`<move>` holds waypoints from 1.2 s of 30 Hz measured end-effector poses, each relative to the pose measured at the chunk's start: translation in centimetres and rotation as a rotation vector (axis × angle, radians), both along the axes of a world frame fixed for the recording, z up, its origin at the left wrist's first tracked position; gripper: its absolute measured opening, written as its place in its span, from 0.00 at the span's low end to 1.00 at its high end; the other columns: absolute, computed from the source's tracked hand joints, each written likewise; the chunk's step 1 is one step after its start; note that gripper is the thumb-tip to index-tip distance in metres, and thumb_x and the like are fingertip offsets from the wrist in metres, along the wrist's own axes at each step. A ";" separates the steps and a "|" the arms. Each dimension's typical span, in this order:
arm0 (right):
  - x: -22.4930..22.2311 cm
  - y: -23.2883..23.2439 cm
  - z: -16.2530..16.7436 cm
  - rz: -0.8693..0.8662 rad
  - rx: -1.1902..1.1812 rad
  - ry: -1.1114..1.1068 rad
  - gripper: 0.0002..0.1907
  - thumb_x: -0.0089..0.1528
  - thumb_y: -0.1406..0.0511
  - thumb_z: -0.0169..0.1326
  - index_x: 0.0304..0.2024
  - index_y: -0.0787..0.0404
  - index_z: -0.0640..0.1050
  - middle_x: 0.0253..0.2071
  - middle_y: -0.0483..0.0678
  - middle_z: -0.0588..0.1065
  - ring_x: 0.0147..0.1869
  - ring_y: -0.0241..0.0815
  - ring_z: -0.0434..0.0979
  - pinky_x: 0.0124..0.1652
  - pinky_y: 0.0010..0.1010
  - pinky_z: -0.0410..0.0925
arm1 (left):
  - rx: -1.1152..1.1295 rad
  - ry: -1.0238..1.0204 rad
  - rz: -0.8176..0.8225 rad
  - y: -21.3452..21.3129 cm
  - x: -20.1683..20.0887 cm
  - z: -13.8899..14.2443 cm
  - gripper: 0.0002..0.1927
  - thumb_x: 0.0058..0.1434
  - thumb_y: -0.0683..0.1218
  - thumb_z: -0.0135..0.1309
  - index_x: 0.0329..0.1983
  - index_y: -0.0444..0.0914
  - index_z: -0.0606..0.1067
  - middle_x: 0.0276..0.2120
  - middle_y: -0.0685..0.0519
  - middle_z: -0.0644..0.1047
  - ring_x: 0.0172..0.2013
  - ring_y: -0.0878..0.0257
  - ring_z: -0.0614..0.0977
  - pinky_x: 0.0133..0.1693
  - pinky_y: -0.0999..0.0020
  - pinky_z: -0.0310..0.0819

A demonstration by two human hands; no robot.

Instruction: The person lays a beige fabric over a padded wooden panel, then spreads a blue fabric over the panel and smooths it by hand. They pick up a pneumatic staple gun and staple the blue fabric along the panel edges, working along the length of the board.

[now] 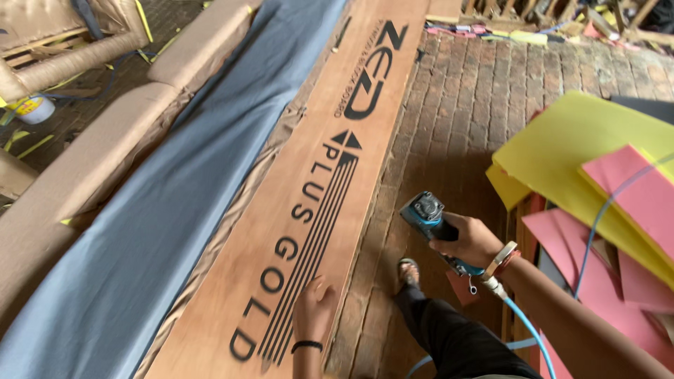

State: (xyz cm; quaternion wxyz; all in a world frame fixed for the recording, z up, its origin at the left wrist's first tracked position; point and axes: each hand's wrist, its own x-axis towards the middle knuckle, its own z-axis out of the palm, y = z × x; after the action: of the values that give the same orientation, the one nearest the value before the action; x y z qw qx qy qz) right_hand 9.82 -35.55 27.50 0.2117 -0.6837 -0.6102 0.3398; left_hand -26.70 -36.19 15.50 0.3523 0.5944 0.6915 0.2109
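My left hand (314, 310) lies flat, fingers together, on a long brown plywood board (316, 161) with black printed lettering and stripes. The board runs from the near edge of the view to the far top. My right hand (469, 242) grips a teal and black pneumatic staple gun (430, 219), held in the air to the right of the board, above the brick floor. A light blue air hose (528, 328) runs from the tool's base back past my forearm. My foot in a sandal (408, 270) stands on the bricks just below the tool.
Grey fabric (161, 210) covers an upholstered sofa frame (91, 161) left of the board. Yellow foam sheets (569, 154) and pink foam sheets (625, 189) are stacked at right. Brick floor (477, 105) lies between. Wood scraps and clutter sit at the far top right.
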 end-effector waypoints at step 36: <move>23.1 92.4 -18.6 0.677 0.110 -0.432 0.42 0.53 0.62 0.65 0.68 0.30 0.67 0.52 0.49 0.80 0.51 0.54 0.82 0.47 0.44 0.76 | -0.152 0.743 0.910 79.4 2.5 -12.3 0.36 0.70 0.68 0.33 0.78 0.54 0.52 0.77 0.45 0.47 0.75 0.43 0.47 0.70 0.40 0.36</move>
State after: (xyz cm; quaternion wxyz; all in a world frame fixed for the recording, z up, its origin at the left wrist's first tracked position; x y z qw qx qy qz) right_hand 32.93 56.86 8.88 -0.0092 -0.4874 -0.8486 0.2056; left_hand -24.16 43.17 3.23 0.0021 0.2453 0.9670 0.0684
